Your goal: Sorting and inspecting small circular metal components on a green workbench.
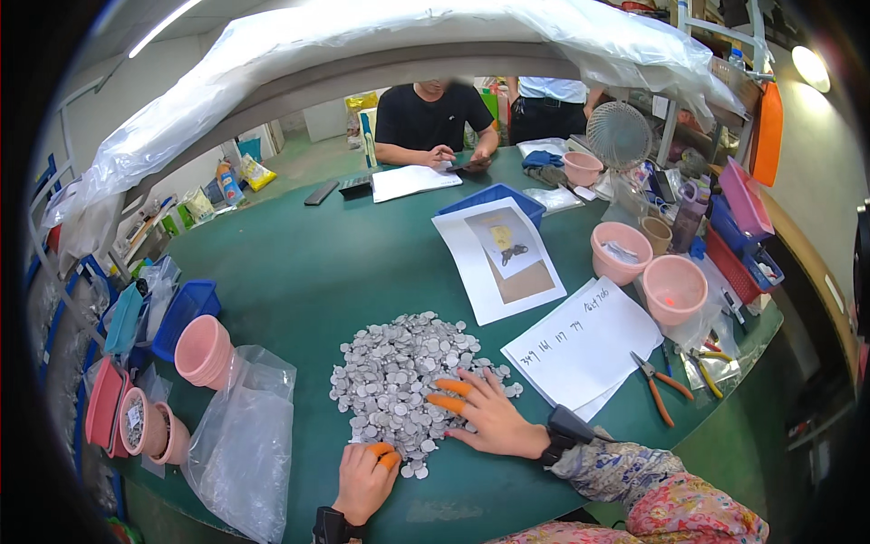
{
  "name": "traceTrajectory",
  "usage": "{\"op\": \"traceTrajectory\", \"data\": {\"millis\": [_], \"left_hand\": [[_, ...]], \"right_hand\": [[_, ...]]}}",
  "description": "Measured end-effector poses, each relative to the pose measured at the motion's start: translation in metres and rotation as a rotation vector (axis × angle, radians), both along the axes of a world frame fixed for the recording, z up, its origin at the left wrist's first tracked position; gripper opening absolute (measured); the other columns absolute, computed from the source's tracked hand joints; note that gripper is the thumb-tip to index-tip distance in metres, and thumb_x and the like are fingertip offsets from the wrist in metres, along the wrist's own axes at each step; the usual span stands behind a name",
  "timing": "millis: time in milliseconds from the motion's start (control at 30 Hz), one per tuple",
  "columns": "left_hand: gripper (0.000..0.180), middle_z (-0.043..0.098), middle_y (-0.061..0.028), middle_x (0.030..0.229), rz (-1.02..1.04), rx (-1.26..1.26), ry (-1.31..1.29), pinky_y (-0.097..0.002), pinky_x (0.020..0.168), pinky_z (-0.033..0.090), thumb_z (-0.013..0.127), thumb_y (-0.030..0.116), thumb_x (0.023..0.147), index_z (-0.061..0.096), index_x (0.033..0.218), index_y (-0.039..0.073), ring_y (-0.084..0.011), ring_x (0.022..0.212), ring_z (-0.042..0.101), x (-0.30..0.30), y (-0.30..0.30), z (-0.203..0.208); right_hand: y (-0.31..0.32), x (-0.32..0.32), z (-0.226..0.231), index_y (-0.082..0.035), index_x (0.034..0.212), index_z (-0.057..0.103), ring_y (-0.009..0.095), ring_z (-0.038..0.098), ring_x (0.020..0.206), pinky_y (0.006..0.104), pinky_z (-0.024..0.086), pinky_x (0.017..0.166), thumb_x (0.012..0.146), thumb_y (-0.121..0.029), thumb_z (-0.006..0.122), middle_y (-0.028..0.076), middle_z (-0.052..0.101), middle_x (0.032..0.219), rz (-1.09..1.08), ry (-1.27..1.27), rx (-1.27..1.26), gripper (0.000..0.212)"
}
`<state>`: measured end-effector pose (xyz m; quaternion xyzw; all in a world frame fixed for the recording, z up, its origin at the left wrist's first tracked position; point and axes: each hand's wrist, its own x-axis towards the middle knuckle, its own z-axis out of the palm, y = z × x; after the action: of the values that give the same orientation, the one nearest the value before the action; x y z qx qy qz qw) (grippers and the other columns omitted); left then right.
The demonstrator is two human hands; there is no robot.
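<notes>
A heap of small, round, silver-grey discs point(399, 372), like coins or metal blanks, is piled on the green table. My right hand point(494, 422) rests on the heap's right side. Its fingers are spread, and orange finger cots cover two of them. By the near left edge of the heap is my left hand point(364, 482), its fingers curled down and together, with orange cots on the tips. What lies under those fingertips is hidden. Both wrists wear dark bands.
Handwritten sheets point(580, 344) and a printed photo sheet point(503, 258) lie beyond my right hand, with orange-handled pliers point(659, 390) nearby. Pink bowls point(675, 290) stand at right. At left are a clear plastic bag point(245, 444) and pink pots point(204, 352). Someone in black point(426, 122) sits opposite.
</notes>
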<state>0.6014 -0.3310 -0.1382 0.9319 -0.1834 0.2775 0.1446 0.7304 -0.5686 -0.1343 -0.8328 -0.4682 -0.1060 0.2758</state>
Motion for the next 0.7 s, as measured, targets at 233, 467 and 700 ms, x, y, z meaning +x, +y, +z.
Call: {"op": "traceTrajectory", "data": {"millis": [233,467,700], "left_hand": [[0.013,0.066,-0.0102,0.086,0.329,-0.567,0.031,-0.0359,0.071,0.051,0.066,-0.004,0.081,0.059,0.091,0.001,-0.0256,0.081,0.067,-0.008,-0.001,0.004],[0.023,0.069,-0.0132,0.096,0.301,-0.909,0.143,-0.0275,0.071,0.052,0.055,-0.004,0.092,0.059,0.114,-0.007,-0.0149,0.08,0.066,0.028,-0.002,0.043],[0.027,0.067,-0.0163,0.1,0.131,-1.476,0.436,-0.0307,0.074,0.058,0.051,0.0,0.094,0.055,0.119,-0.009,-0.023,0.085,0.07,0.058,0.001,0.031]], "right_hand": [[-0.064,-0.003,0.013,-0.017,0.136,0.047,0.039,0.034,0.133,0.0532,0.027,0.11,0.082,-0.023,0.073,0.015,0.042,0.14,-0.072,0.023,0.006,0.061],[-0.065,0.008,0.025,-0.013,0.13,0.052,0.039,0.043,0.124,0.0469,0.036,0.105,0.08,-0.016,0.072,0.016,0.047,0.131,-0.02,0.121,0.121,0.054],[-0.063,0.01,0.006,-0.009,0.123,0.058,0.038,0.046,0.121,0.0444,0.039,0.102,0.075,-0.004,0.074,0.016,0.05,0.129,-0.081,0.121,0.168,0.051]]}}
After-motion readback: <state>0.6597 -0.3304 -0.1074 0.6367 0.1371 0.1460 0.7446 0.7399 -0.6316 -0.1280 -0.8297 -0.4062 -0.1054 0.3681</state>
